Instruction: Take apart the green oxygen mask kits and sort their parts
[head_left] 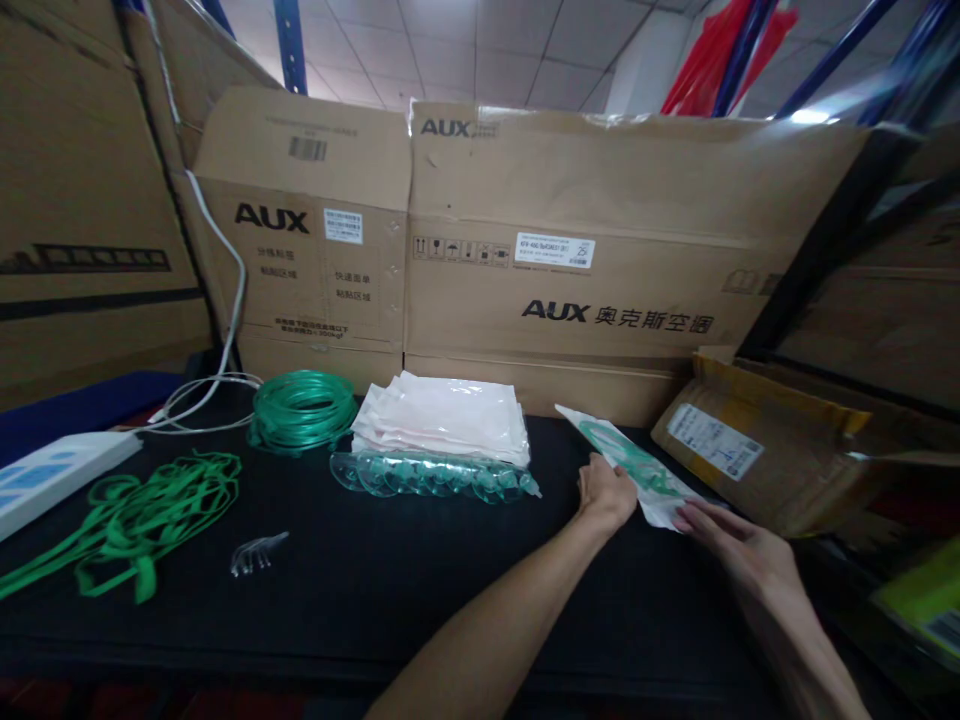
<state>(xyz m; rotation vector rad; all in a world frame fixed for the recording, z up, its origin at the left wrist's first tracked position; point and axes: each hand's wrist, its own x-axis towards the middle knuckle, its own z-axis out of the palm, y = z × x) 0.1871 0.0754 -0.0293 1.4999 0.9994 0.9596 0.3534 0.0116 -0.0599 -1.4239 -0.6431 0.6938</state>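
Seems only partway through, to judge from supplies spread away from the hands; cannot tell how many pieces count as finished. Faces, beyond both hands, a broad AUX air-conditioner carton (622, 270), and reaches over a black table (360, 590). Has a brown taped box (780, 480) just beyond the right hand (750, 560). Keeps tangled green straps (165, 510) far to the left of the left hand (607, 490), with a white power strip (67, 475) farther out on that side. Shows a pile of flat white packets (442, 410) near the left hand, on its left; cannot confirm as filled or bare. Sets a nested row of green-tinted plastic masks (435, 475) against the near side of that pile, and a coil of green tubing (304, 410) farther left, both seemingly left over. Grasps one white pouch (641, 475) between both hands, slanting outward past the left: curls the left fingers tight on the near edge and pinches the near right end with the right. Carries in that pouch, apparently, a bundle of thin green line (615, 447), so likely filled; cannot make out any seal. Has, last, some small shiny strips (259, 550) far left of the left hand, seemingly unused.
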